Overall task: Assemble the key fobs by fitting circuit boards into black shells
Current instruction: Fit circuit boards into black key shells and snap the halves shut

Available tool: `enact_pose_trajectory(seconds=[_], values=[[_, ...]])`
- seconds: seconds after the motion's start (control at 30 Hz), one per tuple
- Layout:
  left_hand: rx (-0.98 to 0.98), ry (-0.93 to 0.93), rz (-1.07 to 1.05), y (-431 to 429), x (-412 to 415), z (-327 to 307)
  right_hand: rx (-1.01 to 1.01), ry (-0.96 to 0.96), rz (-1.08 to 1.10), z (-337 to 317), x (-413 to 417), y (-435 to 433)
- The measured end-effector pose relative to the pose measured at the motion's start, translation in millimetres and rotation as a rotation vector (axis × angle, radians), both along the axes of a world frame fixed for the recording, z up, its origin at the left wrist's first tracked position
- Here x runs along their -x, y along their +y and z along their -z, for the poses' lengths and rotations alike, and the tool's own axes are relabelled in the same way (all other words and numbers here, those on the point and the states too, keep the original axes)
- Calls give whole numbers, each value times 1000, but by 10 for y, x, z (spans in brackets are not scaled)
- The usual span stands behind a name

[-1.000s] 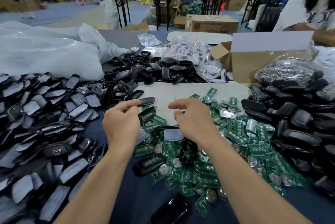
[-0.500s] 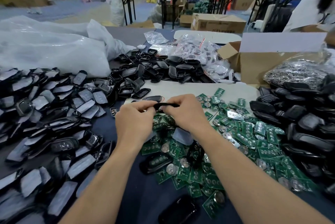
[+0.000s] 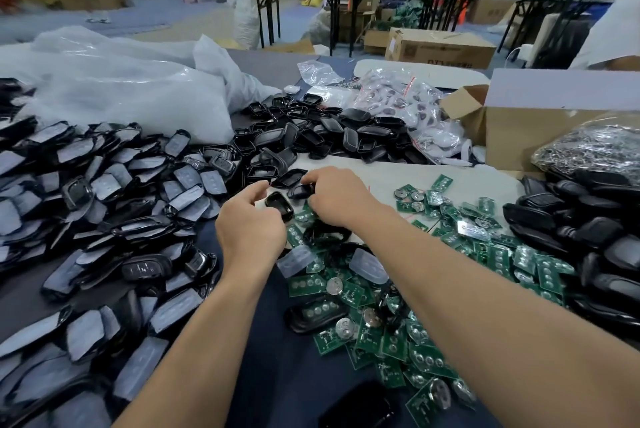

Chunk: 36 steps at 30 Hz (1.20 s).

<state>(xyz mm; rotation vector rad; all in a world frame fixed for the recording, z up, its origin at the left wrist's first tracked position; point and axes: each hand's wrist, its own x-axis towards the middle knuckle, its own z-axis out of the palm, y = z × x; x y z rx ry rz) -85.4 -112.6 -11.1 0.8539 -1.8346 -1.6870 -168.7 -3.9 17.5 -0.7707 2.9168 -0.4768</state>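
Dark blue cloth [image 3: 277, 375] covered the worktable in a warehouse hall. It was heaped with film-covered fob halves [image 3: 104, 185] on the left, black shells [image 3: 329, 136] at the back and green circuit boards [image 3: 450, 254] on the right. In the head view, near the middle, the left hand [image 3: 249, 230] curled its fingers round a glossy shell [image 3: 278, 205] at the far left edge of the boards. Just beside it, the right hand [image 3: 337, 199] pinched a second shell [image 3: 300, 190] in bent fingers. The two shells lay close together; whether they touched could not be told.
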Motion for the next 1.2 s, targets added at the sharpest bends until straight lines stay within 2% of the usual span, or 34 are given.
enact_pose_trajectory(seconds=[0.1, 0.23, 0.3, 0.37, 0.4, 0.5, 0.57, 0.67, 0.73, 0.87, 1.0, 1.2], values=[[26, -11, 6, -38, 13, 4, -3, 113, 67, 55, 23, -95], [195, -41, -1, -3, -51, 35, 62, 214, 139, 113, -70, -31], [284, -53, -8, 6, -90, 43, 161, 184, 222, 145, -98, 96], [300, -27, 23, 29, -118, 21, 395, 119, 348, 137, -158, 240], [262, 19, 80, 52, -121, -1, 531, 82, 399, 115, -218, 300], [-60, 125, 401, 169, -117, -82, 796, -63, 412, 51, -517, 438], [-188, 143, 640, 247, -154, -119, 881, -137, 411, 53, -723, 535], [-344, 153, 884, 246, -206, -139, 945, -256, 410, 48, -942, 696], [-389, 143, 976, 237, -226, -148, 902, -253, 383, 43, -1042, 820], [-477, 140, 960, 237, -235, -168, 671, -7, 507, 52, -1098, 1203], [-578, 132, 891, 215, -224, -210, 507, -78, 438, 75, -1151, 1432], [-535, 117, 877, 229, -242, -201, 178, -117, 270, 85, -1195, 1348]])
